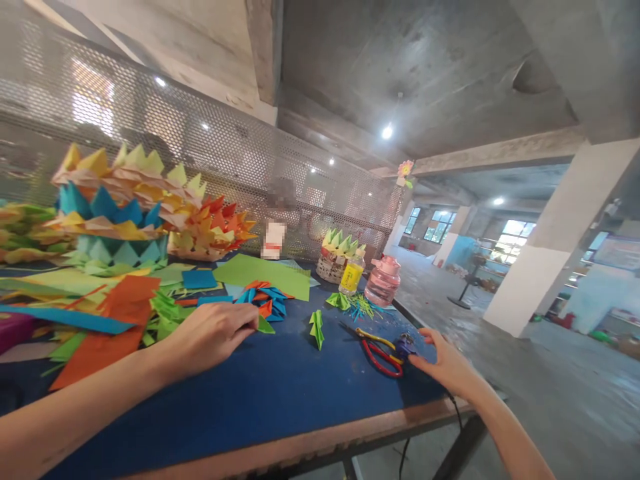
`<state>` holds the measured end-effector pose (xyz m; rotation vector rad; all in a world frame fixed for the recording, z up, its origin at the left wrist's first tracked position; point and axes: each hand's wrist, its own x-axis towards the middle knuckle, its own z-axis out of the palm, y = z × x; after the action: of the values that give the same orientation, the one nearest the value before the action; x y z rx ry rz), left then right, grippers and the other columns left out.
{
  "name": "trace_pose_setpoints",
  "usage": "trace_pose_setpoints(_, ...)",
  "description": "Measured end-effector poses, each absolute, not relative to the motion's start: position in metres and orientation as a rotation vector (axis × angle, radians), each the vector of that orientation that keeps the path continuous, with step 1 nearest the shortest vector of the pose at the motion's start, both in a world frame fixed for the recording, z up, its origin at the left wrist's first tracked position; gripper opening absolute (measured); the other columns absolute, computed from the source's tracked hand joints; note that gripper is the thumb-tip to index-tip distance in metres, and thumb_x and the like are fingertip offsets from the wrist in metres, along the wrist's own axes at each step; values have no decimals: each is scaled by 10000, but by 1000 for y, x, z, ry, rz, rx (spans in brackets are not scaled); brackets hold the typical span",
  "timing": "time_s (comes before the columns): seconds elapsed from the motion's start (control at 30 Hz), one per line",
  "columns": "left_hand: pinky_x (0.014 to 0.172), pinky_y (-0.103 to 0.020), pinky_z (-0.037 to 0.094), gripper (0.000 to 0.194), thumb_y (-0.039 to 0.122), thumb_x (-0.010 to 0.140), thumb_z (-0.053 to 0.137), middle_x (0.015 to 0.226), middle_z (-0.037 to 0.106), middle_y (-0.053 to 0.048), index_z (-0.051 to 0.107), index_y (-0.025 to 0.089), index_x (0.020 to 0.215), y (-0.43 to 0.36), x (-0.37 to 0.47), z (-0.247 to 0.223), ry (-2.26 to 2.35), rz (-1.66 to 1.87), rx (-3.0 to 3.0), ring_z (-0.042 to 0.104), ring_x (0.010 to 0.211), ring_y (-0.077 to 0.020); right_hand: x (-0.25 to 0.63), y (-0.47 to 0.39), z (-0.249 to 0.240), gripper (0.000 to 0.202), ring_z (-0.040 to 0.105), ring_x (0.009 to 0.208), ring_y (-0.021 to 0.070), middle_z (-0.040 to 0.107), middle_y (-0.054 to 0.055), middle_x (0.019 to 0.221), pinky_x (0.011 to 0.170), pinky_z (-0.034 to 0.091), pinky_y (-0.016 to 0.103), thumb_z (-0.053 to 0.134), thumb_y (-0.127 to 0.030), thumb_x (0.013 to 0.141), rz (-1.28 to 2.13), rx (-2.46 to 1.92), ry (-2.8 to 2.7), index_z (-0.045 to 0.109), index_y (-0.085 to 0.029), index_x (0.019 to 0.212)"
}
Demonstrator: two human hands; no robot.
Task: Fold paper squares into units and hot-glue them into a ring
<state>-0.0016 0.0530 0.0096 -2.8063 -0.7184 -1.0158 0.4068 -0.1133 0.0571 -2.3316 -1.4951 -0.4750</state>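
Note:
My left hand (215, 337) is closed, its fingertips pinching a small green folded paper piece (266, 325). Just beyond them lies a ring of blue and orange folded paper (273, 300). Another green folded paper piece (317, 329) sits on the blue tabletop (280, 387) between my hands. At the right edge of the table, my right hand (445, 363) has thumb and fingers apart beside a dark blue tool (405, 345), which looks like a glue gun. Whether the thumb touches it I cannot tell. Scissors (383, 353) with red and yellow handles lie next to that tool.
Stacked paper crowns (115, 213) and loose coloured sheets (120, 313) cover the left side. Toward the back right stand a woven basket (330, 267), a yellow-labelled bottle (352, 272) and a pink jug (383, 283), with paper shreds (365, 305) before them. A perforated screen (225, 153) runs behind.

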Motion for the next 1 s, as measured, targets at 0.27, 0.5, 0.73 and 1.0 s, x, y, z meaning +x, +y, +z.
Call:
trace_pose_setpoints(0.27, 618, -238, 369, 198, 207, 915, 417, 748, 647, 16, 570, 211, 790, 53, -1, 8, -783, -1021, -2800, 610, 680, -147, 276, -54, 54, 381, 647, 1032, 210, 679, 84, 1085, 863, 473, 320, 564, -457, 893, -207, -2079, -1913, 559, -188, 1161)
trace_pose_setpoints(0.5, 610, -228, 380, 206, 199, 911, 416, 739, 651, 23, 579, 214, 787, 49, -3, 16, -789, -1018, -2801, 608, 671, -137, 246, 0, 46, 458, 652, 981, 323, 667, 191, 1024, 816, 503, 444, 628, -502, 861, -162, -2227, -1910, 621, -80, 1042)
trace_pose_setpoints(0.73, 617, -230, 378, 168, 170, 885, 459, 729, 642, 22, 566, 211, 763, 50, -2, 17, -834, -1050, -2799, 607, 678, -148, 255, 22, 47, 221, 630, 926, 192, 644, 71, 1081, 819, 524, 378, 562, -306, 954, -66, -1994, -2004, 610, -149, 1102)
trace_pose_setpoints(1.0, 606, -240, 368, 150, 128, 852, 491, 718, 640, 34, 570, 215, 759, 48, -2, 22, -919, -989, -2793, 603, 664, -153, 231, 5, 44, 172, 609, 750, 128, 661, -7, 825, 697, 441, 218, 413, -295, 999, 229, -1304, -2251, 544, -184, 1003)
